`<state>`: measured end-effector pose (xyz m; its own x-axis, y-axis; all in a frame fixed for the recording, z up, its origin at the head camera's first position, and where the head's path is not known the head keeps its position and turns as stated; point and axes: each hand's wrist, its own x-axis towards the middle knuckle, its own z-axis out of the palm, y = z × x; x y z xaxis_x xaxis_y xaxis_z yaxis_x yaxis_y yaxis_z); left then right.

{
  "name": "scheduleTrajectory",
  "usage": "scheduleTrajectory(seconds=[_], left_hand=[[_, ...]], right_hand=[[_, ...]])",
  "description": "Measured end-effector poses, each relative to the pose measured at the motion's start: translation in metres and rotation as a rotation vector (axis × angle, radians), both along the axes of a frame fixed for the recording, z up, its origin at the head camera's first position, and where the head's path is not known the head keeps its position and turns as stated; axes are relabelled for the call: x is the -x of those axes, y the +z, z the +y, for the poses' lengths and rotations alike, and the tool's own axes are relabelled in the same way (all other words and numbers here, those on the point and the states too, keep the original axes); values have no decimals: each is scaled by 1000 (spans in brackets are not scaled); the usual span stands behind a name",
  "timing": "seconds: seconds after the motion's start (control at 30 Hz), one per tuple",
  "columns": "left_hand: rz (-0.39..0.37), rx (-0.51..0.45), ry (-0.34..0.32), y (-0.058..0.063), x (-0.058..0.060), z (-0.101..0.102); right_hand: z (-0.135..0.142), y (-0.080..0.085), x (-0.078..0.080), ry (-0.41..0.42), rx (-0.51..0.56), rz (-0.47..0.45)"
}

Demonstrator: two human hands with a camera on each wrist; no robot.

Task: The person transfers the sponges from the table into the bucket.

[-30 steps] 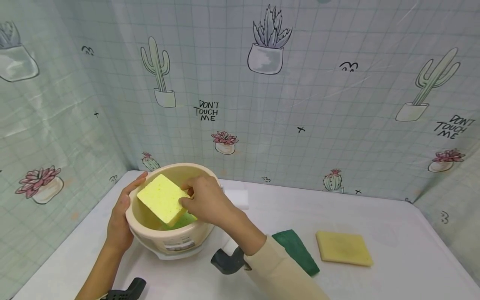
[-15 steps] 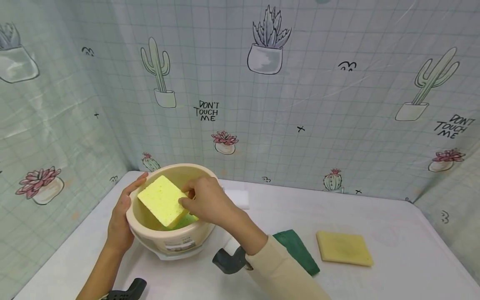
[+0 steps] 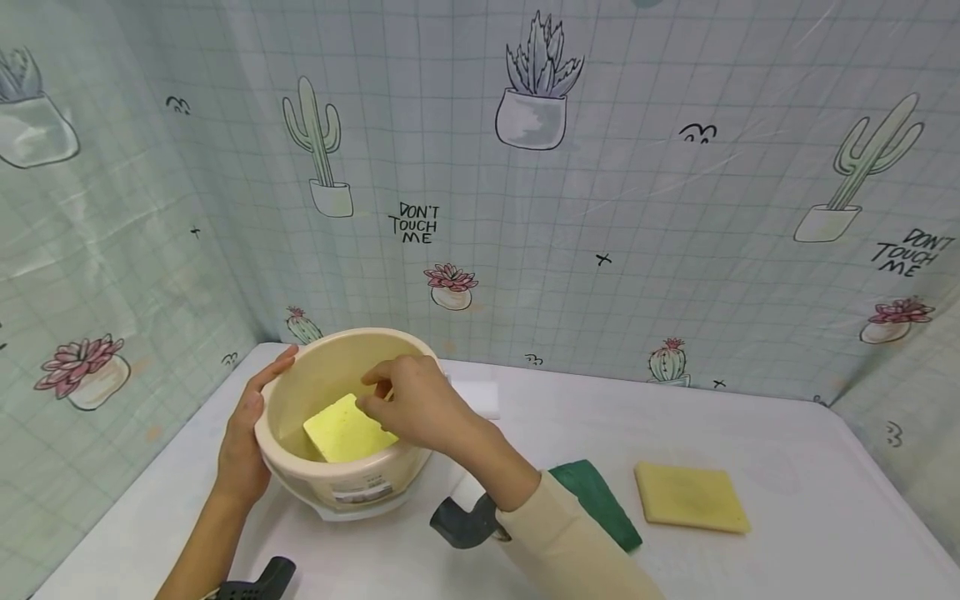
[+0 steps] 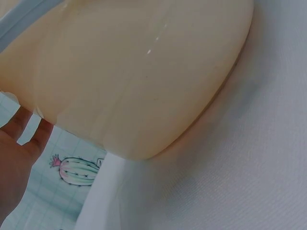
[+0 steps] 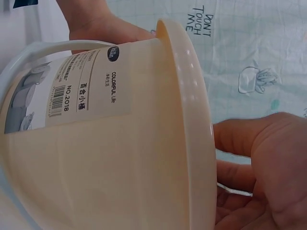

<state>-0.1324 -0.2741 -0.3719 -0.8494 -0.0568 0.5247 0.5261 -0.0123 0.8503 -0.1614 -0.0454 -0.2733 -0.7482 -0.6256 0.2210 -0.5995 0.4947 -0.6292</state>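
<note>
My left hand (image 3: 243, 433) rests against the left side of a cream plastic bucket (image 3: 337, 471), its fingers laid fairly straight along the rim. In the left wrist view, fingers (image 4: 38, 136) touch the bucket's outer wall, their tips hidden. A bright yellow sponge (image 3: 347, 429) lies inside the bucket, partly covered by the near rim. Above the right rim hangs my right hand (image 3: 420, 400), fingers loosely bent and apart from the sponge. The right wrist view shows this hand (image 5: 264, 167) beyond the rim, with its fingertips hidden by the bucket.
To the right on the white table (image 3: 795, 483) lie a folded green cloth (image 3: 600, 504) and a flat, duller yellow sponge (image 3: 692, 497). A white object (image 3: 477, 398) sits behind the bucket. A printed cactus curtain (image 3: 525, 208) encloses the table's back and sides.
The yellow sponge, held by my right hand at the bucket's mouth before, has been let go and has dropped lower inside the bucket. Both hands have barely moved.
</note>
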Motion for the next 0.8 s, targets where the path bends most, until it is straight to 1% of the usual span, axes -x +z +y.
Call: scheduleTrajectory(seconds=[0.1, 0.2, 0.27, 0.5, 0.7, 0.8], left_hand=[[11, 1, -4, -1, 0, -1], [21, 2, -10, -1, 1, -1], [18, 5, -5, -1, 1, -1], [11, 2, 2, 1, 1, 0], [25, 13, 1, 1, 0, 0], [6, 14, 17, 2, -2, 0]], right_hand=[[3, 1, -1, 29, -11, 24], [9, 1, -3, 49, 1, 21], [13, 0, -3, 53, 36, 16], [36, -10, -7, 70, 223, 11], [51, -13, -12, 75, 270, -4], [57, -15, -12, 75, 290, 1]])
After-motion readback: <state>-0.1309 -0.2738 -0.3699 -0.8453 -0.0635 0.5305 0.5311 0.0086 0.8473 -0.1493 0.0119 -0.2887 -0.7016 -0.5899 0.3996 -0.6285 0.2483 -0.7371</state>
